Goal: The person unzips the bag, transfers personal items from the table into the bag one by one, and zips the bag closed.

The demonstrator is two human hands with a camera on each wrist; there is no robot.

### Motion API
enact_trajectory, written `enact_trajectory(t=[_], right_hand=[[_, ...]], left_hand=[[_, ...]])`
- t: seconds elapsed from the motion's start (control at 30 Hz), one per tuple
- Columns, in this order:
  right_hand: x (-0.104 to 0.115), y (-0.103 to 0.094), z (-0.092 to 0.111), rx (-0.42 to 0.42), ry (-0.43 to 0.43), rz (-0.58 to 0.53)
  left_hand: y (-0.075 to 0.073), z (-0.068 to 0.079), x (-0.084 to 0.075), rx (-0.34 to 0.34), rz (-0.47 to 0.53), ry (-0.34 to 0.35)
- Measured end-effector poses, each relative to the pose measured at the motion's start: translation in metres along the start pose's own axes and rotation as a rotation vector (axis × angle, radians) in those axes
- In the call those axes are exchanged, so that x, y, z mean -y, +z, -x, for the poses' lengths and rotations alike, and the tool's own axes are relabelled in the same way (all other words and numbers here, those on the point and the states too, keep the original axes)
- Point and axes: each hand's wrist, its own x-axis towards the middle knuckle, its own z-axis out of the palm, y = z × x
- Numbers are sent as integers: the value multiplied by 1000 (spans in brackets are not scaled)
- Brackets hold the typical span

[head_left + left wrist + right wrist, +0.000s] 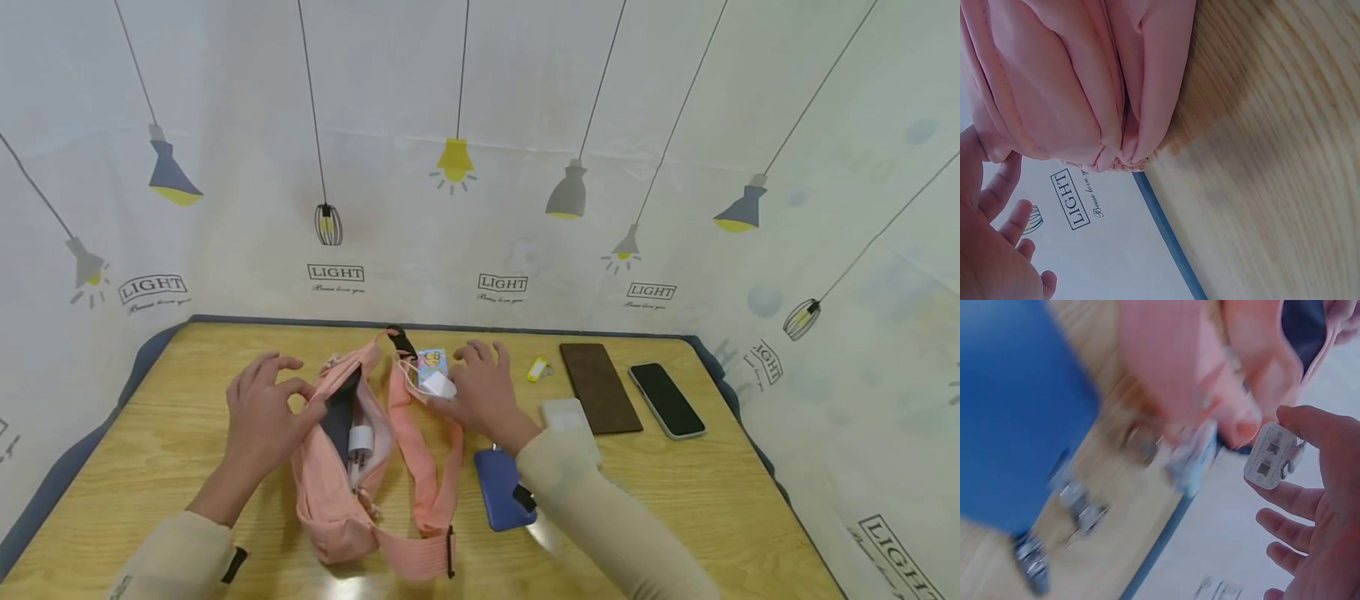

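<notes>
A pink waist bag [333,492] lies unzipped on the table, its dark and pale lining showing. With thumb and index finger my left hand [262,408] pinches the bag's left rim; its other fingers stand away from the cloth. Inside the bag is a white charger-like piece [361,442]. To the right of the bag, my right hand [483,387] holds a small white rounded block [1267,456] between thumb and fingers. Two dark squares and fine print mark its face, and a white cord [408,379] loops beside it. Its exact kind is unclear.
Behind the right hand lies a colourful packet [431,360]. The bag's strap [408,433] curves between bag and hand. Rightward are a blue card holder [501,496], white rectangular item [562,412] partly under the sleeve, yellow key tag [537,369], brown folder [600,387] and phone [667,400].
</notes>
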Motion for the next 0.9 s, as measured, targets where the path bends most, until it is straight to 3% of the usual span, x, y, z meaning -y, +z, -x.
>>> enact_trajectory(t=[0.37,0.6,0.9], right_hand=[[54,-14,2,75,-128,76],[80,-14,-4,102,-131,116],[104,0,-14,148,-119,179]], left_hand=[[-1,-1,0,-1,-16,-5],[1,-2,0,-19,-15,13],[0,-1,-2,-14,-14,0]])
